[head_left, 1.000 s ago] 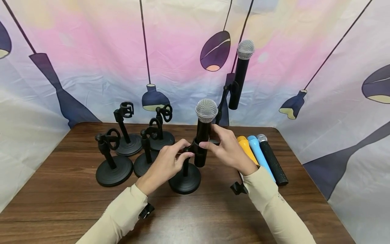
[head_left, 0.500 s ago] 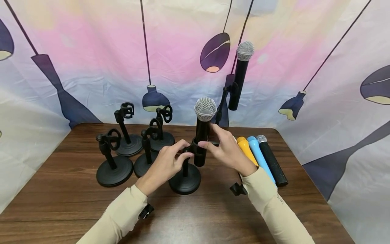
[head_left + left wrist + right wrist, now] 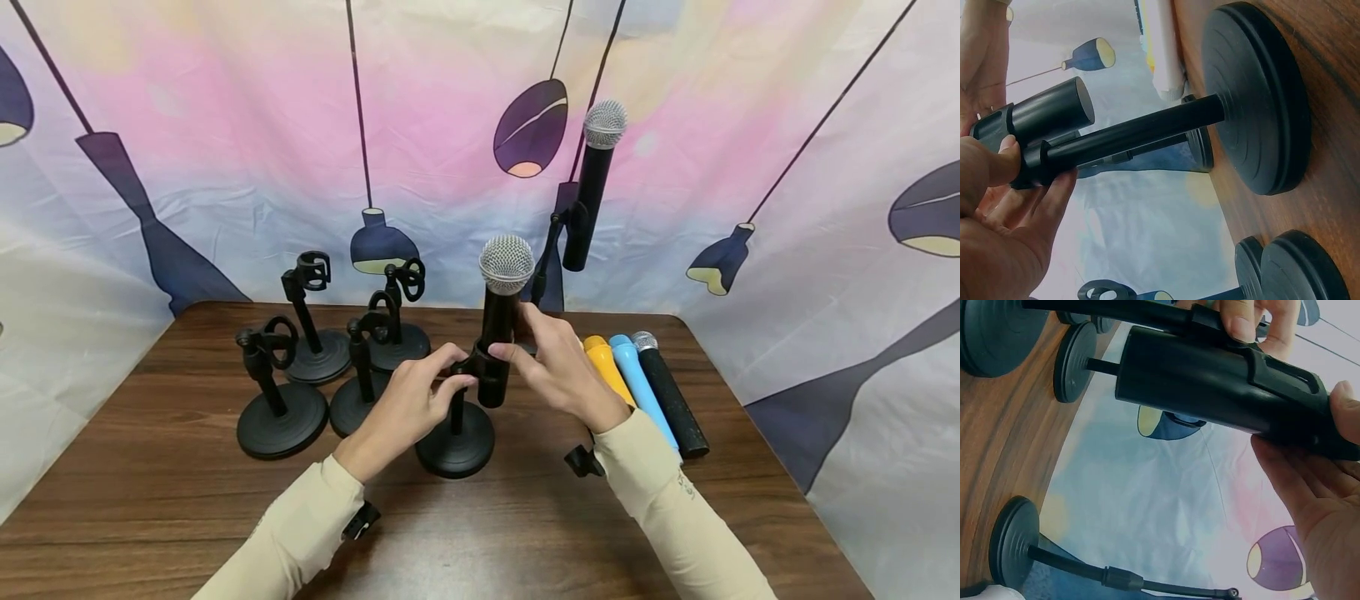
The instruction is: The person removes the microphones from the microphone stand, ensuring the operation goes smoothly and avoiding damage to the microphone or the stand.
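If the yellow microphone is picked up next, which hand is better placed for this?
Probably the right hand: it is nearer to the yellow microphone, though it holds a silver-headed microphone. The left hand is farther away, pinching a stand.

Microphone (image 3: pixel 498 319) in clip (image 3: pixel 477 361) — fingers (image 3: pixel 446 356) either side
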### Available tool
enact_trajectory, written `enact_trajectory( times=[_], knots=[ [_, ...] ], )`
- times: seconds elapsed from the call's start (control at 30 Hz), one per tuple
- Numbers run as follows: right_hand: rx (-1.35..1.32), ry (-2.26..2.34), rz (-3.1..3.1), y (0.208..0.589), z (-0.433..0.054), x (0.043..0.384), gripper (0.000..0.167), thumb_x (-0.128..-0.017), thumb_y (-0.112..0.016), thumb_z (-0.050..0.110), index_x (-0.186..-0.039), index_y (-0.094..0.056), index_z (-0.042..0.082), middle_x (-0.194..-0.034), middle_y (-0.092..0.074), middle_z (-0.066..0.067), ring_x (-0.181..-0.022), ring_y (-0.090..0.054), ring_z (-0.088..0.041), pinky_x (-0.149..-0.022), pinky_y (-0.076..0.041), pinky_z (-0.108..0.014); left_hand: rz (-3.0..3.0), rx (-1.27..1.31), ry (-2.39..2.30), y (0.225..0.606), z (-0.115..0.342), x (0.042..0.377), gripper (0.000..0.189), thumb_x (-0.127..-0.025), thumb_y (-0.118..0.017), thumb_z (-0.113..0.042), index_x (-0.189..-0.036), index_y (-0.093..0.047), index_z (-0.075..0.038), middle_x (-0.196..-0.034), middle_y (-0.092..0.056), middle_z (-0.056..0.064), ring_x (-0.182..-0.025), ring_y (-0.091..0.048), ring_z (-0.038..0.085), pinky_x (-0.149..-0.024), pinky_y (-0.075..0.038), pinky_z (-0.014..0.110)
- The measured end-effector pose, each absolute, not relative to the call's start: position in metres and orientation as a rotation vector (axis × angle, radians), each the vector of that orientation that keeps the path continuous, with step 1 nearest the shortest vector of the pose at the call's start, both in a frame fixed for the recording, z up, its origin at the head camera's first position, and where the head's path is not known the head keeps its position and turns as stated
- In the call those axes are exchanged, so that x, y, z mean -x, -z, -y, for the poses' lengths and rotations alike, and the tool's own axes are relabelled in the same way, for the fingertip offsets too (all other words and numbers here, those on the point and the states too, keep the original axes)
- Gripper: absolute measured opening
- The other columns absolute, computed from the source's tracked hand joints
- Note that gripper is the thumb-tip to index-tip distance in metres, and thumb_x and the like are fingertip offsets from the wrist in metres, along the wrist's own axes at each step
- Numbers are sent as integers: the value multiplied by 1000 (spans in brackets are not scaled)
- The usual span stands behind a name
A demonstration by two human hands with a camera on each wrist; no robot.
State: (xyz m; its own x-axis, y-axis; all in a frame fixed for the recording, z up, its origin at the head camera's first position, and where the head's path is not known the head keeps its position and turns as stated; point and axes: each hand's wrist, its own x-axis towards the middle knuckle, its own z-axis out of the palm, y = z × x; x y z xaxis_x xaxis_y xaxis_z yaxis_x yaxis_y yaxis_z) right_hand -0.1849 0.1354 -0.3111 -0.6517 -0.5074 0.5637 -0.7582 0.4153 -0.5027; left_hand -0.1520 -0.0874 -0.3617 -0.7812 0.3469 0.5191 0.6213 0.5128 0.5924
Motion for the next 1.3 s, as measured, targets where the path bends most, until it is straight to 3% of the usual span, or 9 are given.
enact_trajectory(
  times=[0.17,0.27,0.63,0.83,1.0,1.17,1.3],
  knots=[
    [-1129,-1320,2351,313,-137,186,45,-91,-78,12,-129,-56,4,-114,-67,-6,-105,-67,-15,-89,-55,-37,2424,802,1128,362,87,152,15,-99,-67,-17,-112,-65,-10,-84,-69,0,-67,-62,9,-64,-51,28],
    [-1123,-1425,2345,315,-139,187,45,-89,-79,9,-129,-58,3,-116,-67,-7,-109,-67,-17,-94,-54,-36,2426,802,1122,361,87,152,15,-99,-67,-18,-112,-65,-10,-83,-68,-1,-65,-58,4,-62,-51,27],
    [-996,-1142,2352,316,-134,185,27,-94,-76,19,-115,-64,7,-97,-72,-3,-86,-67,-14,-73,-52,-38,2438,808,1132,361,87,153,14,-100,-66,-17,-113,-64,-10,-84,-68,1,-68,-64,11,-64,-52,27],
    [-1038,-1149,2368,314,-134,185,34,-96,-74,19,-123,-59,4,-104,-71,-6,-96,-69,-17,-81,-56,-39,2444,803,1123,362,88,153,15,-100,-66,-17,-113,-64,-11,-82,-67,1,-66,-59,4,-63,-52,27],
    [-1121,-1329,2359,311,-137,187,38,-90,-80,12,-121,-60,4,-108,-68,-6,-100,-70,-16,-87,-57,-39,2450,806,1128,362,88,153,14,-100,-65,-17,-113,-64,-11,-81,-66,2,-64,-57,4,-61,-50,27],
    [-1097,-1244,2335,311,-135,188,31,-90,-81,14,-114,-64,7,-102,-70,-2,-92,-69,-13,-80,-57,-38,2441,806,1128,362,88,153,14,-100,-65,-17,-113,-64,-11,-83,-68,0,-63,-57,3,-60,-50,27],
    [-1009,-1120,2354,311,-133,185,24,-93,-77,20,-110,-64,8,-94,-69,-1,-77,-61,-12,-69,-49,-34,2440,804,1138,363,87,153,14,-101,-65,-17,-114,-64,-12,-85,-69,-4,-63,-60,5,-59,-50,26]
  ],
)
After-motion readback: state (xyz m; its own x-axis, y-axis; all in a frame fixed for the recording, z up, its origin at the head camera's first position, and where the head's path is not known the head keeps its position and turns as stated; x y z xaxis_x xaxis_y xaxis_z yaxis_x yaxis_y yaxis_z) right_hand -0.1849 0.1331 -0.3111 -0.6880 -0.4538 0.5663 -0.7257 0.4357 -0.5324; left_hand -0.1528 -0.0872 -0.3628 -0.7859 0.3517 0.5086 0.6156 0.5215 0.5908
